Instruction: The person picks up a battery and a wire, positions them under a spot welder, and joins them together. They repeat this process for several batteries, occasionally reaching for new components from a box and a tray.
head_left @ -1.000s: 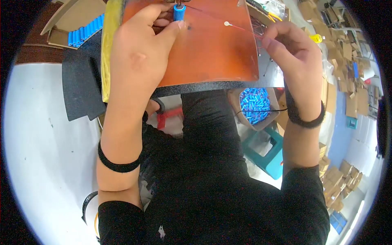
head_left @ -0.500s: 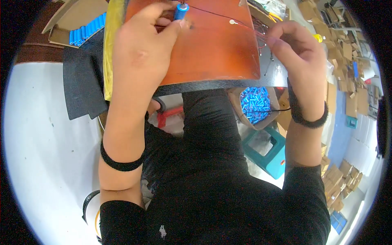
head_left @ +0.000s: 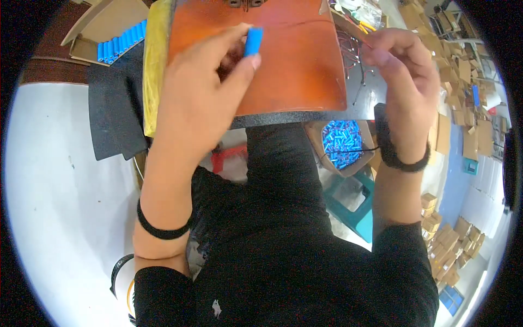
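A blue cylindrical battery cell (head_left: 253, 42) is pinched between the thumb and fingers of my left hand (head_left: 204, 90), held above an orange-brown mat (head_left: 294, 76). To the right, my right hand (head_left: 406, 68) has thumb and forefinger pressed together on a thin wire (head_left: 367, 44), reddish where it meets the fingertips. A faint dark line of wire crosses the far part of the mat between the hands; its ends are too blurred to trace. Several loose wires with small tips (head_left: 351, 60) lie on the table just left of my right hand.
At the far left stands an open cardboard box (head_left: 81, 49) with rows of blue cells (head_left: 122, 42). A dark metal fixture (head_left: 245, 3) sits at the mat's far edge. Below the table are a box of many blue cells (head_left: 342, 144) and a teal stool (head_left: 359, 210). Yellow sheeting (head_left: 155, 71) borders the mat's left.
My left hand has come nearer and slightly right with the battery cell, uncovering the dark fixture. My right hand has shifted slightly right. The pale disc seen along the wire no longer shows.
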A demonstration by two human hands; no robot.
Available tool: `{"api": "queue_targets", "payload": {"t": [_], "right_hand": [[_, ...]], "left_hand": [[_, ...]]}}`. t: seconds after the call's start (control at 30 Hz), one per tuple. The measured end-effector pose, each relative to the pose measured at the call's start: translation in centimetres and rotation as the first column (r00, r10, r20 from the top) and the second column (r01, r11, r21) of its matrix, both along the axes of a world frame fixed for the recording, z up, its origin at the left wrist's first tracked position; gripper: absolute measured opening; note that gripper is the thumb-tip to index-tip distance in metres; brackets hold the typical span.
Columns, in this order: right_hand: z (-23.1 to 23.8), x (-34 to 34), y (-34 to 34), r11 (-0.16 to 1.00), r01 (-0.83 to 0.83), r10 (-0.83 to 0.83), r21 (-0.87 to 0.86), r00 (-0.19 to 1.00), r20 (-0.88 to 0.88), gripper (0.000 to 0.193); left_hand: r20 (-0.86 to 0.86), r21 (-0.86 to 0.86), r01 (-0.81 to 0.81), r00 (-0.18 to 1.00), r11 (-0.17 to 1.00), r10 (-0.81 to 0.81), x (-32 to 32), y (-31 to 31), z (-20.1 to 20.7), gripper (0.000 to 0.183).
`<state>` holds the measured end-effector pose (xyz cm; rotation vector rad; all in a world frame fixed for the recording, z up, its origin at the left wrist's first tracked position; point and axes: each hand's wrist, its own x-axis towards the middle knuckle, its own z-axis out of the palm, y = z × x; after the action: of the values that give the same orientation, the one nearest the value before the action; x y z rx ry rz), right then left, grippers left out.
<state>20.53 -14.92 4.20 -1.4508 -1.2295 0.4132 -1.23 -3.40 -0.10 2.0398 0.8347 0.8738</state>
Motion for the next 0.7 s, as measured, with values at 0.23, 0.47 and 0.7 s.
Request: {"api": "queue_targets", "payload": {"t": [0.23, 0.47, 0.7], "right_hand": [[-1.9, -1.0, 1.4, 0.987, -0.152, 0.131, -0.054, 0.949, -0.286, 0.007], [0.1, -1.1, 3.2, 0.925, -0.301, 0.28, -0.232, 0.953, -0.119, 0.009], [0.8, -0.9, 4.9, 0.874, -0.305, 0.259, -0.379, 0.951, -0.168, 0.011]], "left_hand": [[0.03, 0.063, 0.178, 0.983, 0.982, -0.18, -2.0, -1.1, 0.9, 0.038], [-0.107, 0.098, 0.019, 0.994, 0.995, -0.009, -0.2, 1.2, 1.6, 0.028], [-0.143, 0.186, -0.01, 0.989, 0.983, 0.037, 0.8, 2.0, 0.9, 0.025]]}}
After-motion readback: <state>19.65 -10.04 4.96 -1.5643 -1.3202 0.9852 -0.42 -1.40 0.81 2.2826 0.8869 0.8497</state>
